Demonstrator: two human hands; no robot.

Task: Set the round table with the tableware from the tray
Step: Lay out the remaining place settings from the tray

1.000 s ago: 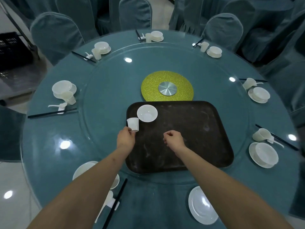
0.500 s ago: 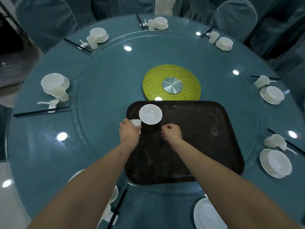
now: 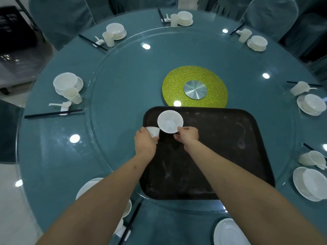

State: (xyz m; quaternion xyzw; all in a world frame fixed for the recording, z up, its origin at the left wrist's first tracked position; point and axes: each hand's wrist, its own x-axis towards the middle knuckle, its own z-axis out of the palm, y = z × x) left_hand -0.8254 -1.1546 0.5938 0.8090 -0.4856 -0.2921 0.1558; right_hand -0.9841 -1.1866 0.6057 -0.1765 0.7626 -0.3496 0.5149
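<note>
Step in hand: clearing the tray [image 3: 221, 156] (last two pieces). Your left hand [image 3: 145, 144] grips the cup [image 3: 153, 132] at the tray's far-left corner; right hand [image 3: 188, 135] pinches the bowl [image 3: 170, 121] beside it. Next: carry both to the unfinished counter [image 3: 58, 152] setting nearest you.

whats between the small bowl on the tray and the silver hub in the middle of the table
In the head view, only the tray's far rim and the glittery yellow-green disc lie between the small bowl and the silver hub; no tableware sits on that stretch.

Our left arm [image 3: 99, 197] hides most of the lower-left plate [image 3: 86, 187]; the bottom edge cuts another plate [image 3: 228, 233].
</note>
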